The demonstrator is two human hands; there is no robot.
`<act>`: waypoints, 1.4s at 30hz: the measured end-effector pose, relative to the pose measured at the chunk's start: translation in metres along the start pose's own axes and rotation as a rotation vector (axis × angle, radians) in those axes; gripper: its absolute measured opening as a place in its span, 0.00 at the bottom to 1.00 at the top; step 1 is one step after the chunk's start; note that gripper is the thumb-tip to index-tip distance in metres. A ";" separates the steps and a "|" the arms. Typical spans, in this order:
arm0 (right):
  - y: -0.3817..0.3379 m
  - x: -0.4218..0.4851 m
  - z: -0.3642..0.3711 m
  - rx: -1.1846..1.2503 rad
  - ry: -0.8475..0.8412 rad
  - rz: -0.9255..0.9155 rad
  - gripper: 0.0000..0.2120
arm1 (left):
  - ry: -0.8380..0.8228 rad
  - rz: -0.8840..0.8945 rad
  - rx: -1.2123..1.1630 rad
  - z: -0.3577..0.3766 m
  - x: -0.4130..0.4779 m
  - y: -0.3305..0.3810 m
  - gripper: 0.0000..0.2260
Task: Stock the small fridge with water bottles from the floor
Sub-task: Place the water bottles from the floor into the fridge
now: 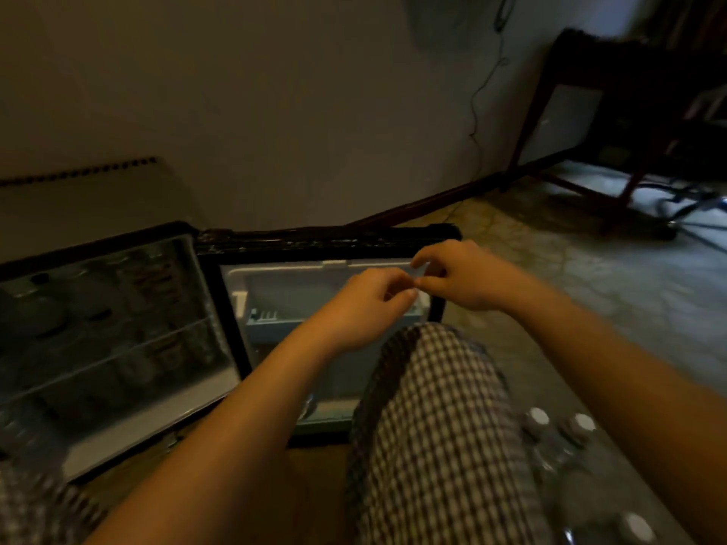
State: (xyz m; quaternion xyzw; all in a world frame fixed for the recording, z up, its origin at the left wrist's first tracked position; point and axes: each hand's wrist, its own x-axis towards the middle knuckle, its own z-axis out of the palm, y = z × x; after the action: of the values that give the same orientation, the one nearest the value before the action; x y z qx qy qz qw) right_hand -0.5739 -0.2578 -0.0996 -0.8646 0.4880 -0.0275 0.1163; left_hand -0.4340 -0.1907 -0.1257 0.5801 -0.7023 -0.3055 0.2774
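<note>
The left hand [366,304] and right hand [460,277] are meeting at the fridge [326,245], each grip curled, contents untellable, while upright water bottles [550,434] are standing under the right forearm

Small black fridge [330,239], door [118,348] swung open leftward, white-capped water bottles [539,420] seemingly upright on floor [590,289] nearby

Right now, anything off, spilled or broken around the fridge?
Nothing spilled or broken shows. The fridge stands with its door swung open; water bottles stand capped on the floor. Only oddity: left hand and right hand meet fingertip to fingertip, holding no bottle. The picture is dim and blurred.
</note>
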 end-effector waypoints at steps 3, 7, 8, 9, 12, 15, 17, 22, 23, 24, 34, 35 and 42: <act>0.036 -0.029 -0.013 -0.011 0.063 0.069 0.16 | -0.035 0.054 0.056 0.021 0.012 0.027 0.13; 0.092 -0.074 -0.007 0.044 0.048 0.195 0.18 | -0.099 0.090 0.117 0.065 0.028 0.051 0.13; 0.105 -0.084 -0.001 0.071 0.031 0.226 0.18 | -0.120 0.094 0.120 0.078 0.032 0.055 0.14; 0.120 -0.095 0.004 0.091 0.009 0.262 0.18 | -0.147 0.095 0.124 0.092 0.036 0.061 0.14; 0.165 -0.123 0.031 0.144 -0.064 0.394 0.19 | -0.245 0.087 0.130 0.135 0.045 0.074 0.14; 0.207 -0.149 0.066 0.188 -0.121 0.517 0.18 | -0.277 0.064 0.055 0.181 0.047 0.077 0.12; 0.228 -0.168 0.093 0.218 -0.171 0.576 0.18 | -0.282 0.012 0.004 0.207 0.044 0.070 0.11; 0.261 -0.208 0.172 0.264 -0.242 0.717 0.19 | -0.345 -0.035 0.103 0.254 0.038 0.058 0.10; 0.265 -0.212 0.187 0.258 -0.254 0.750 0.20 | -0.366 -0.044 0.115 0.261 0.036 0.057 0.10; 0.268 -0.217 0.200 0.261 -0.253 0.781 0.21 | -0.392 -0.050 0.139 0.269 0.034 0.055 0.10; 0.273 -0.240 0.283 0.425 0.031 0.932 0.19 | -0.611 -0.113 0.240 0.314 0.010 0.048 0.10; 0.274 -0.237 0.284 0.453 0.041 0.943 0.17 | -0.617 -0.116 0.248 0.315 0.009 0.047 0.11; 0.272 -0.242 0.261 0.637 0.260 0.821 0.07 | -0.610 -0.184 0.238 0.313 0.010 0.042 0.13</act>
State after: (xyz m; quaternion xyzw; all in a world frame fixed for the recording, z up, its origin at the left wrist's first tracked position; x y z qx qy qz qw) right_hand -0.8856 -0.1415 -0.3990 -0.5139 0.7638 -0.2336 0.3128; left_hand -0.6957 -0.1609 -0.3006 0.5511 -0.7285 -0.4045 -0.0435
